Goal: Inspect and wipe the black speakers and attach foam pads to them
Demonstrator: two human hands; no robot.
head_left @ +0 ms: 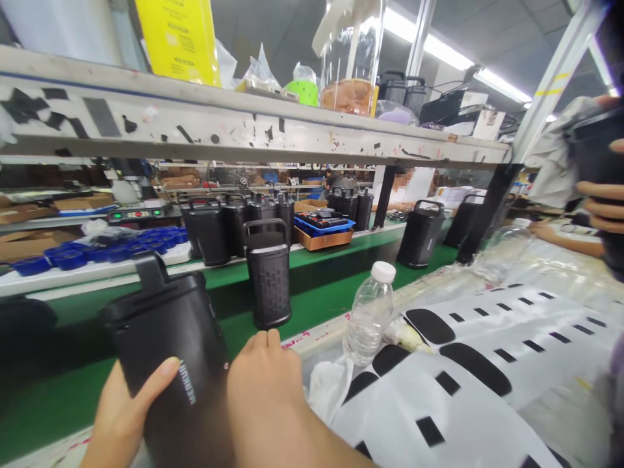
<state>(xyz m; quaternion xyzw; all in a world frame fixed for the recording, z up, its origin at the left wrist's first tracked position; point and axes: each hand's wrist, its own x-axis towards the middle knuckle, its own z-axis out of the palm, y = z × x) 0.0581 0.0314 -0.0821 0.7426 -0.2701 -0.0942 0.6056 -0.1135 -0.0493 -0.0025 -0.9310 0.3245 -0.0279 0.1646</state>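
Observation:
In the lower left, a black case with a top handle (180, 331) and pale lettering on its side stands tilted in my left hand (119, 409). My left thumb lies across its face, with the fingers behind it. Close against the case's right edge is my right hand (266, 380), its fingers curled inward. Whatever those fingers hold, if anything, is hidden. Just beyond my hands, a similar black case with a patterned side (269, 279) stands upright on the green conveyor belt (322, 296).
More black cases (422, 234) line the belt. A clear plastic bottle (368, 318) stands beside white sheets with black stickers (468, 390). A shelf (273, 123) crosses above. Blue round parts (97, 250) sit at left. At right, a co-worker's hand (602, 205) grips a dark object.

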